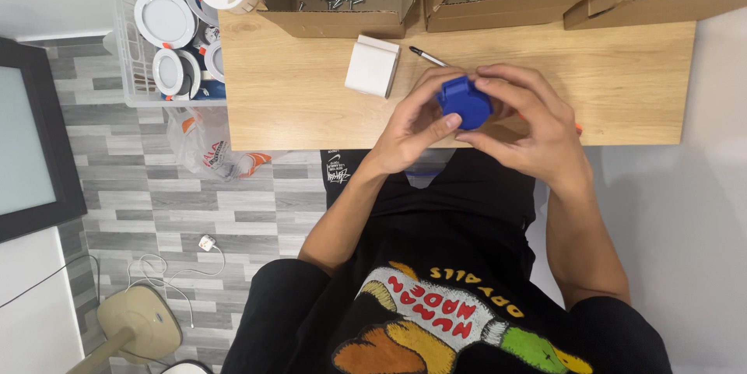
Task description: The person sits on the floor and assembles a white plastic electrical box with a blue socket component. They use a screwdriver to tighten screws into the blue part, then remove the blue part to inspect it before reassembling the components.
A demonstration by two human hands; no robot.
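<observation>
Above the table's point(311, 101) near edge, a blue plastic part point(464, 101) clasped between left hand point(412, 129) and right hand point(529, 121).

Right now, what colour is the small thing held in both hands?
Blue: the small plastic part is solid blue, seen best in the head view.

Fingers point(498, 82) hide much of the blue part point(464, 101); the cardboard boxes point(338, 0) run off the top edge.
</observation>
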